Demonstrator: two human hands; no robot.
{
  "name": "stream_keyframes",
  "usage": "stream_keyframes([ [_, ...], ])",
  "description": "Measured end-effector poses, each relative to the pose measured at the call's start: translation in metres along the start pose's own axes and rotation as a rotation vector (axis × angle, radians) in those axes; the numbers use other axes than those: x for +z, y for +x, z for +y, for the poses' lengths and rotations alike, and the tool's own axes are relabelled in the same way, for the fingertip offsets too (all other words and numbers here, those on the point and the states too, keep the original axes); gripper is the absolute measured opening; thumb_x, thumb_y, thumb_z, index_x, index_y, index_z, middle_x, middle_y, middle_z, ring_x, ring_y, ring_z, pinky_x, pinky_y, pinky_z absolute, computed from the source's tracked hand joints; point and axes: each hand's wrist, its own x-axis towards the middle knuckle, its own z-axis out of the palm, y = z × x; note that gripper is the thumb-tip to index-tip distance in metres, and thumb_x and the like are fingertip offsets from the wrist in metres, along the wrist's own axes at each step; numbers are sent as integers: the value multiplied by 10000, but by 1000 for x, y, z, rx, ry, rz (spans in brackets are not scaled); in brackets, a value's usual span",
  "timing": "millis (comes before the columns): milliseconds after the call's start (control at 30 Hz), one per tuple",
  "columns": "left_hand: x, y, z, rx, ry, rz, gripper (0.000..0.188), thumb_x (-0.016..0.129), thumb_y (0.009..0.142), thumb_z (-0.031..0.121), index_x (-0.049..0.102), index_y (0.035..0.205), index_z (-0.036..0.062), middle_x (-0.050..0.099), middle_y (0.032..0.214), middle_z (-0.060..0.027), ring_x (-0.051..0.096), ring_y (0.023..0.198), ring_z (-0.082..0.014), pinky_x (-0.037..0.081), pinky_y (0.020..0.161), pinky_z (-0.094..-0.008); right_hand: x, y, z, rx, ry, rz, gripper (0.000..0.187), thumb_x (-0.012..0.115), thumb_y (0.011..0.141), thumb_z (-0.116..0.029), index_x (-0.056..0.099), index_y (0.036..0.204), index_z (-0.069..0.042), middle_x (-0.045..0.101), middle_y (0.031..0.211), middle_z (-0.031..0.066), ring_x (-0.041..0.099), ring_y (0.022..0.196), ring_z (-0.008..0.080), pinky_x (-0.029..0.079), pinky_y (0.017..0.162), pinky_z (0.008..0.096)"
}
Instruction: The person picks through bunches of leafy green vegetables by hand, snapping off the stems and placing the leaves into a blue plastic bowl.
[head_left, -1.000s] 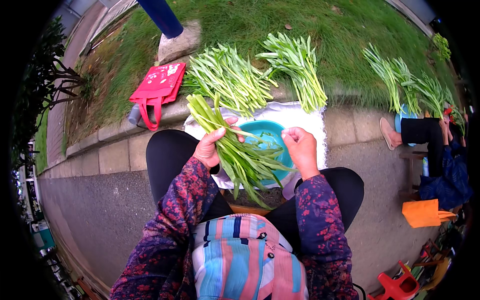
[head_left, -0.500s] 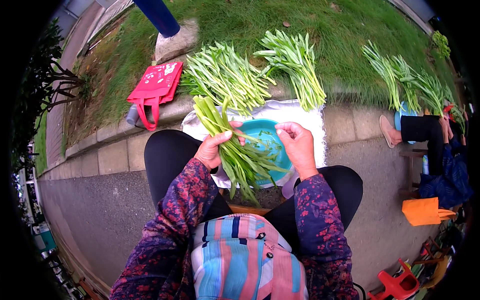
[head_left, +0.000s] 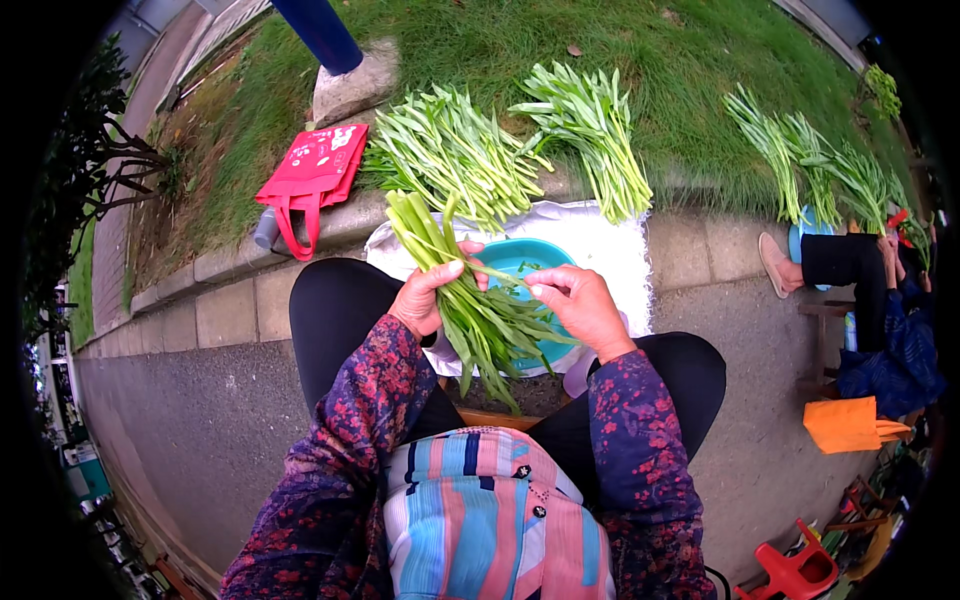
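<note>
While stalks point(head_left: 412, 225) gleam (pale), leaves point(head_left: 490, 325) droop.

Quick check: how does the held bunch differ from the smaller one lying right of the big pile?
The held bunch is in the left hand; the lying bunch rests partly on the grass. The held bunch's leaves point toward the person, the lying bunch's away. Both show pale green stems and long, narrow leaves.
</note>
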Motion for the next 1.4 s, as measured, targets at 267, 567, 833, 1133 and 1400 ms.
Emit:
stream_keyframes([
  [267,8,-2,1,-29,41,40,465,656,819,216,492,1208,22,611,928,-123,599,886,-217,482,833,-362,9,-1,9,-42,-74,40,137,643,833,-89,671,927,5,655,859,69,604,759,116,487,699,257],
  [567,12,-4,2,-60,25,45,448,665,816,165,500,1203,10,612,927,-92,609,880,-195,495,829,-347,17,-4,16,-40,-23,52,136,647,819,-84,664,915,11,645,786,54,574,682,110,474,634,255],
  [833,17,-1,-5,-40,235,164,330,700,786,116,539,1061,30,606,838,-64,582,797,-154,475,751,-299,17,-8,26,100,-73,120,128,639,816,-89,660,884,17,637,744,21,520,638,54,436,572,228],
  [1133,24,-1,-15,1,289,198,153,652,757,30,570,886,42,581,781,-27,565,722,-139,457,688,-273,10,-8,20,396,652,311,70,604,800,-105,622,799,-37,597,711,23,552,635,107,460,625,238],
  [1400,24,2,-22,-9,321,230,117,643,750,15,585,847,44,580,769,-14,556,710,-130,449,688,-271,5,-6,23,472,803,438,87,586,792,-140,597,816,-58,541,679,-1,529,618,117,456,608,257],
])
